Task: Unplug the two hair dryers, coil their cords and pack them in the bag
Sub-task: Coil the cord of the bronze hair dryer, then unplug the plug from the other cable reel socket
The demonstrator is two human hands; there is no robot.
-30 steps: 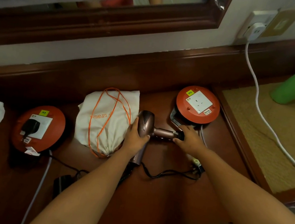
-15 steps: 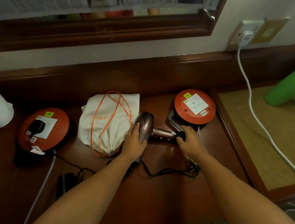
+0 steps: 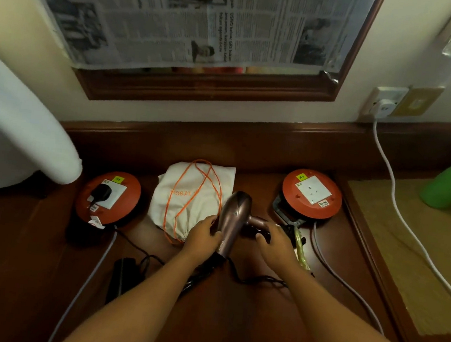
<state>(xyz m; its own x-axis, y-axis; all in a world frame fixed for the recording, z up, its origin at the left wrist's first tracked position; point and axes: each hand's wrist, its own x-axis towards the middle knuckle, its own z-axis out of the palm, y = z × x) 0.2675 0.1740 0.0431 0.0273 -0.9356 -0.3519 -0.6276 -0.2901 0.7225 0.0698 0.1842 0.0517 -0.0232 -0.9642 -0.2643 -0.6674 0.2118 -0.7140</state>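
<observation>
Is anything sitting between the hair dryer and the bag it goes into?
Only the left hand, which grips the dryer on the side next to the bag. The bag's drawstring mouth looks cinched shut.

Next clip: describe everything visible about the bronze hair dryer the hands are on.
The hair dryer has a glossy bronze-mauve shell, plastic by its look, and lies on the dark wooden table beside the white drawstring bag. Its barrel runs toward the person; its handle points right. The left hand holds the barrel and the right hand covers the handle's end. A black cord trails loose from under the hands, not yet coiled.
</observation>
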